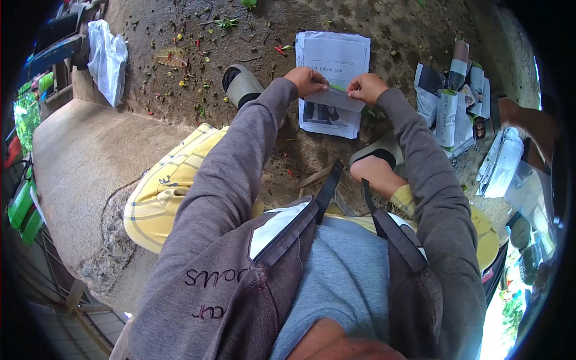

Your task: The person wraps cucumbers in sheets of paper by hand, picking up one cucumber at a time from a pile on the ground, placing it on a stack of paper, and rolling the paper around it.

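A stack of printed newspaper sheets (336,51) lies on the damp ground in front of me, between my feet. My left hand (307,81) pinches the top sheet (345,99) near its left side, thumb and fingertips together. On the other side, my right hand (367,89) pinches the same sheet. Between the hands its edge is lifted and curled, with a thin green strip showing along it. Below the curl, a page with a dark photo (324,113) is uncovered.
Rolled and folded newspaper pieces (446,117) lie in a pile at the right, beside another person's leg (522,117). More folded papers (503,161) are nearer me. A white plastic bag (108,60) hangs at the upper left, above a concrete ledge (78,156). Petals and leaves litter the ground.
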### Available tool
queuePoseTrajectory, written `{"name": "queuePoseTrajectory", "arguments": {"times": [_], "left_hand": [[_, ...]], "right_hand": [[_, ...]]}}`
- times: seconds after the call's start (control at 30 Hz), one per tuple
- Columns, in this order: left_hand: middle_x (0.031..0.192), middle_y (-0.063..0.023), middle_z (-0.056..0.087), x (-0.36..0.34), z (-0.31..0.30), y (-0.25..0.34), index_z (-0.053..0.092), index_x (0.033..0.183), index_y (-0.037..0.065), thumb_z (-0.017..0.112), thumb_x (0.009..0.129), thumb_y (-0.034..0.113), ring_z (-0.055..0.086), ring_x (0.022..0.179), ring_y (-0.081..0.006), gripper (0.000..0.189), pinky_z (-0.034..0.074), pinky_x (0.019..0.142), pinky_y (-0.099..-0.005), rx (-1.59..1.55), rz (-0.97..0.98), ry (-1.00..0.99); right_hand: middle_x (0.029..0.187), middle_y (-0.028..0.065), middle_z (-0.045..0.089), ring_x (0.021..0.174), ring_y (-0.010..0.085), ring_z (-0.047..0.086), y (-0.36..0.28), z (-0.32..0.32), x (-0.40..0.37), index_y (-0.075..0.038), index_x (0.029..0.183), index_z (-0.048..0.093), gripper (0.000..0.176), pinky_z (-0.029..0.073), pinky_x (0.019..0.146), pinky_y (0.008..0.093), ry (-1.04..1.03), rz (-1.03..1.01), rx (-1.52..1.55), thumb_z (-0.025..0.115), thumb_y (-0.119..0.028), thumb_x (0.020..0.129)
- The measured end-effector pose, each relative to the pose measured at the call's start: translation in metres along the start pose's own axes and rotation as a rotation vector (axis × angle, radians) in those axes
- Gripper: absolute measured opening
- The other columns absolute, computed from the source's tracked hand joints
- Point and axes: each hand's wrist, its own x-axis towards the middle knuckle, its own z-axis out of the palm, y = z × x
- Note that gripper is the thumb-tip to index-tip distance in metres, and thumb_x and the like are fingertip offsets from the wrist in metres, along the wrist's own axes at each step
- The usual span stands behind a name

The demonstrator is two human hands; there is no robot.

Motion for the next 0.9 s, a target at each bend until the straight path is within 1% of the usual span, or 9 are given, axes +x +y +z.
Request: {"name": "queuePoseTrajectory", "arguments": {"times": [0.23, 0.33, 0.43, 0.53, 0.63, 0.73, 0.83, 0.87, 0.9], "left_hand": [[0.095, -0.0092, 0.069, 0.004, -0.006, 0.002, 0.068, 0.105, 0.010, 0.064, 0.083, 0.026, 0.064, 0.089, -0.0182, 0.028, 0.048, 0.081, -0.0303, 0.126, 0.072, -0.050], [0.095, -0.0093, 0.069, 0.002, -0.007, 0.005, 0.068, 0.105, 0.009, 0.064, 0.083, 0.025, 0.064, 0.089, -0.0172, 0.027, 0.048, 0.082, -0.0301, 0.053, 0.033, -0.057], [0.094, -0.0092, 0.069, 0.005, -0.006, -0.003, 0.067, 0.105, 0.007, 0.063, 0.084, 0.024, 0.064, 0.089, -0.0167, 0.027, 0.048, 0.081, -0.0303, 0.051, 0.044, -0.068], [0.092, -0.0082, 0.069, 0.010, -0.002, -0.008, 0.066, 0.102, 0.007, 0.064, 0.084, 0.022, 0.064, 0.087, -0.0162, 0.024, 0.048, 0.079, -0.0307, 0.047, 0.072, -0.020], [0.088, -0.0091, 0.068, 0.008, 0.001, -0.005, 0.065, 0.097, 0.006, 0.064, 0.083, 0.020, 0.064, 0.085, -0.0189, 0.020, 0.049, 0.077, -0.0314, 0.033, 0.060, 0.084], [0.086, -0.0109, 0.067, 0.011, 0.005, -0.005, 0.065, 0.093, 0.006, 0.064, 0.081, 0.018, 0.064, 0.083, -0.0217, 0.017, 0.049, 0.074, -0.0329, 0.100, 0.054, 0.204], [0.084, -0.0134, 0.066, 0.014, 0.012, -0.006, 0.063, 0.091, 0.004, 0.064, 0.081, 0.019, 0.064, 0.080, -0.0241, 0.019, 0.049, 0.073, -0.0336, 0.203, 0.104, 0.388], [0.082, -0.0136, 0.066, 0.013, 0.014, -0.005, 0.063, 0.090, 0.004, 0.064, 0.081, 0.021, 0.064, 0.077, -0.0246, 0.019, 0.049, 0.071, -0.0342, 0.177, 0.130, 0.545], [0.079, -0.0139, 0.066, 0.008, 0.016, 0.001, 0.063, 0.088, 0.003, 0.064, 0.081, 0.022, 0.064, 0.074, -0.0250, 0.020, 0.050, 0.069, -0.0347, 0.151, 0.155, 0.702]], "right_hand": [[0.072, 0.0030, 0.065, 0.067, 0.0105, 0.059, -0.007, 0.008, -0.007, -0.003, 0.080, 0.067, 0.014, 0.047, 0.063, 0.0285, -0.072, 0.062, 0.112, 0.074, -0.012, 0.072], [0.071, 0.0074, 0.066, 0.066, 0.0162, 0.061, 0.003, 0.013, -0.005, -0.005, 0.078, 0.069, 0.018, 0.048, 0.064, 0.0309, -0.012, 0.048, 0.182, 0.077, -0.018, 0.068], [0.069, 0.0022, 0.064, 0.065, 0.0085, 0.057, 0.005, 0.013, -0.007, -0.002, 0.080, 0.067, 0.017, 0.046, 0.063, 0.0273, -0.001, 0.035, 0.227, 0.073, -0.017, 0.075], [0.070, 0.0030, 0.063, 0.068, 0.0133, 0.058, -0.007, 0.011, -0.008, -0.004, 0.078, 0.065, 0.016, 0.047, 0.064, 0.0294, 0.175, 0.107, 0.234, 0.071, -0.018, 0.075], [0.075, 0.0046, 0.060, 0.076, 0.0199, 0.058, -0.039, 0.014, -0.024, -0.008, 0.073, 0.063, 0.014, 0.047, 0.064, 0.0336, 0.801, -0.398, -0.206, 0.067, -0.021, 0.075], [0.088, 0.0042, 0.055, 0.090, 0.0231, 0.053, -0.047, 0.046, -0.021, -0.011, 0.080, 0.059, 0.014, 0.045, 0.071, 0.0363, 0.615, -0.503, -0.265, 0.067, -0.018, 0.072], [0.102, 0.0045, 0.052, 0.100, 0.0245, 0.050, -0.039, 0.076, -0.011, -0.013, 0.092, 0.056, 0.026, 0.042, 0.079, 0.0376, 0.614, -0.340, -0.518, 0.067, -0.019, 0.070], [0.108, 0.0059, 0.049, 0.104, 0.0269, 0.047, -0.029, 0.086, -0.001, -0.014, 0.098, 0.052, 0.036, 0.039, 0.085, 0.0395, 0.639, -0.317, -0.536, 0.069, -0.015, 0.065], [0.108, 0.0061, 0.049, 0.104, 0.0266, 0.047, -0.021, 0.088, 0.007, -0.013, 0.098, 0.052, 0.038, 0.039, 0.084, 0.0391, 0.661, -0.326, -0.528, 0.069, -0.014, 0.064]]}}
